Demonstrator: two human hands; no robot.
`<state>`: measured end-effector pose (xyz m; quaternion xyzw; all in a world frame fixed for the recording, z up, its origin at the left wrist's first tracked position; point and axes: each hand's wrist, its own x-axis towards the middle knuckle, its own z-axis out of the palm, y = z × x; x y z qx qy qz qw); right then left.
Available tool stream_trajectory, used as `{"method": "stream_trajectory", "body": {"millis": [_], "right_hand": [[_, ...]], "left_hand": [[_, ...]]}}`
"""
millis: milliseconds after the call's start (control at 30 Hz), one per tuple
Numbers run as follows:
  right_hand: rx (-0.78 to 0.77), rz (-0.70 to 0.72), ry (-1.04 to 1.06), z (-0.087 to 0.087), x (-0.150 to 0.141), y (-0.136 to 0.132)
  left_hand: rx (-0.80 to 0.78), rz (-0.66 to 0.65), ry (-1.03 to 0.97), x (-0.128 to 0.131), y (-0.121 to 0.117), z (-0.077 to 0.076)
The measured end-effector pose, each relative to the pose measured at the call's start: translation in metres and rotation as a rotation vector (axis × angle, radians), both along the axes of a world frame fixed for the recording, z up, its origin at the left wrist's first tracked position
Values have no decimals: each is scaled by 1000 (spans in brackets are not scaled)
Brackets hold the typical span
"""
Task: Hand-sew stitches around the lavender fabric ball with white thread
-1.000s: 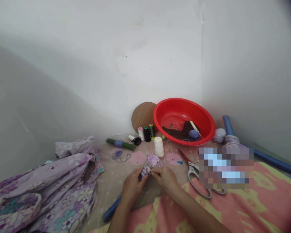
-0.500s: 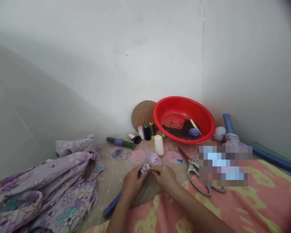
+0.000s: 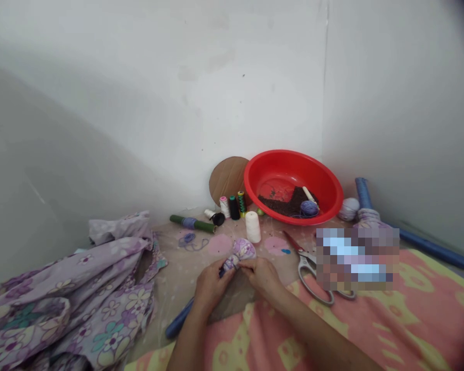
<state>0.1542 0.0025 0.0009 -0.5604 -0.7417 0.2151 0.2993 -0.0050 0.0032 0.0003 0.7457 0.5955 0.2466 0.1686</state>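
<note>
My left hand (image 3: 211, 286) is closed round the upper part of a blue rod (image 3: 180, 319), whose lower end slants out towards the lower left. Purple-and-white floral cloth (image 3: 244, 248) is wrapped over the rod's top, with a rounded bulge at the tip. Pressed together against the cloth just below that bulge are the thumb and fingertips of my right hand (image 3: 265, 278). What they pinch is too small to make out. A white thread cone (image 3: 252, 227) stands just beyond the bulge, and large scissors (image 3: 311, 273) lie to the right.
A red basin (image 3: 294, 154) holding dark material and a purple yarn ball (image 3: 309, 208) leans by the wall. Several thread spools (image 3: 233, 207) stand near a cardboard disc (image 3: 226, 178). Floral fabric (image 3: 112, 273) is heaped left; a pink-yellow blanket (image 3: 344, 335) covers the front right.
Both hands stay at the cloth-wrapped end of the rod, with small shifts of the right fingertips. The whole scene sits slightly higher in view as the camera tilts.
</note>
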Motion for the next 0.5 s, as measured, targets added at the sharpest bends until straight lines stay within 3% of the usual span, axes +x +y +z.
{"method": "stream_trajectory", "body": {"millis": [500], "right_hand": [[13,-6,23,-6,-3,3]], "left_hand": [[-10,-15,-16,1,1,0]]}}
